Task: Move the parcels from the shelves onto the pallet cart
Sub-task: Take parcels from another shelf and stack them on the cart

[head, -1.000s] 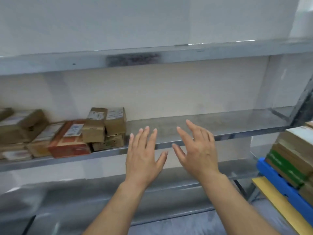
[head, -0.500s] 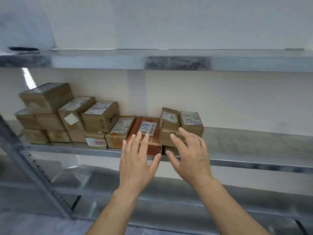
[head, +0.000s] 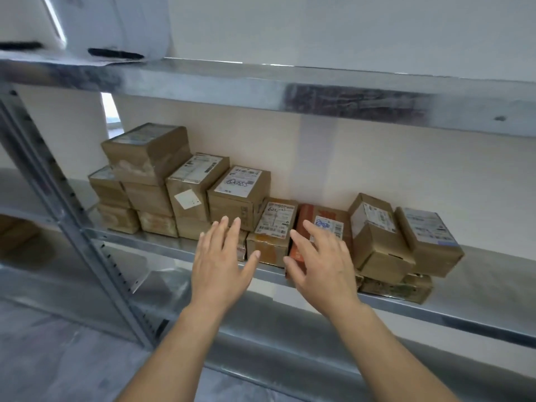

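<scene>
Parcels [head: 238, 195] on metal shelf [head: 493, 281], left hand [head: 221, 264] and right hand [head: 322, 264] open-fingered, empty, in front of them.

The light was soft, even and fairly bright, with a white glow through a gap [head: 111, 110] at the far left. A thin line of glare ran along the top shelf [head: 203, 82], whose metal front looked smeared. The post [head: 72, 227] on the left and the near corners were blurred, and straight lines bowed toward the edges. Labels on the middle parcels [head: 239, 184] were fairly sharp.
</scene>
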`<state>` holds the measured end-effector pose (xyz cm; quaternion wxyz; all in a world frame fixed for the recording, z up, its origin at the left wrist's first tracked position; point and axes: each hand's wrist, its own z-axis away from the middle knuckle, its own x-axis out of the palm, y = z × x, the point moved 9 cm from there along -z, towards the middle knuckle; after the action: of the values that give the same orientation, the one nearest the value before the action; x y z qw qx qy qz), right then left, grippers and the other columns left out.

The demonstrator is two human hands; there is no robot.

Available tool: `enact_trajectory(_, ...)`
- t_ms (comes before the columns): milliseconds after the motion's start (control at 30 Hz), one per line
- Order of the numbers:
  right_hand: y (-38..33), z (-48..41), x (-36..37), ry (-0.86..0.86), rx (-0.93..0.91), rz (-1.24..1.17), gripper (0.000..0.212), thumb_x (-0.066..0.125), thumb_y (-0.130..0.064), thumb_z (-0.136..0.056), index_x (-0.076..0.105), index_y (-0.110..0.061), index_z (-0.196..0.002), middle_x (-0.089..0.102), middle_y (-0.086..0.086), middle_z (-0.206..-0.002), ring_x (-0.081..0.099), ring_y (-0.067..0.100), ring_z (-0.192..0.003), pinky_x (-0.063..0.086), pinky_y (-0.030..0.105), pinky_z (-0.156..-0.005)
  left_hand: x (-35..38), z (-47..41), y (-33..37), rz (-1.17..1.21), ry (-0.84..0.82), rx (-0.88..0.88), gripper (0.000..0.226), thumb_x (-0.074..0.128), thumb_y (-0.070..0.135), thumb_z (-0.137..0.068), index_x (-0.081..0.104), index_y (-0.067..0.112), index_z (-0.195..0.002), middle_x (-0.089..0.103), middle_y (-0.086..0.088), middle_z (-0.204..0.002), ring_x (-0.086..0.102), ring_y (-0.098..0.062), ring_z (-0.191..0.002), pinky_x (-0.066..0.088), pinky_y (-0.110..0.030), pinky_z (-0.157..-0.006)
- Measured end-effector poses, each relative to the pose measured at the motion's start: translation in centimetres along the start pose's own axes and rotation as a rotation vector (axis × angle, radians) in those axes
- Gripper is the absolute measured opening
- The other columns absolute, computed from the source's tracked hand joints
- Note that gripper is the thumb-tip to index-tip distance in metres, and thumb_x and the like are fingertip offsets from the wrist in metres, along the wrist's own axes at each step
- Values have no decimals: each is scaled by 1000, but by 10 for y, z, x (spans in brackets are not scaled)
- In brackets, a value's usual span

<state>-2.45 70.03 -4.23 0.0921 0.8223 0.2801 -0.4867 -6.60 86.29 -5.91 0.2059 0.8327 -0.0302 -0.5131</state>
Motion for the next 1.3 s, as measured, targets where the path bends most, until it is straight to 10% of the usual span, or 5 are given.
enact_trajectory(600, -29, -71, 80, -165, 106, -106, 54, 48, -42, -95, 43, -14, -141, 41, 8, -146, 40, 26, -132, 32, 40, -106, 25, -70, -90, 209, -142, -191, 70, 51, 39, -93, 18, 16, -150, 34, -7, -149, 34, -22, -135, 31, -36, -106)
enact_trajectory(1033, -46, -101, 91, -249, 397, -365, 39, 39, -32, -101, 45, -8, -132, 55, 12, -128, 50, 29, -116, 42, 34, -85, 43, -93, -106, 671, -211, -253, 80, 55, 29, -92, 2, 21, -151, 60, 9, -79, 63, -17, -85, 48, -38, -86)
enact_trajectory(1300, -37, -100, 88, -245, 414, -481, 41, 39, -34, -101, 43, -14, -136, 56, 9, -132, 53, 27, -119, 45, 35, -93, 37, -97, -95, 683, -177, -237, 52, 59, 28, -89, 39, 20, -135, 59, -1, -85, 58, -13, -79, 47, -30, -76)
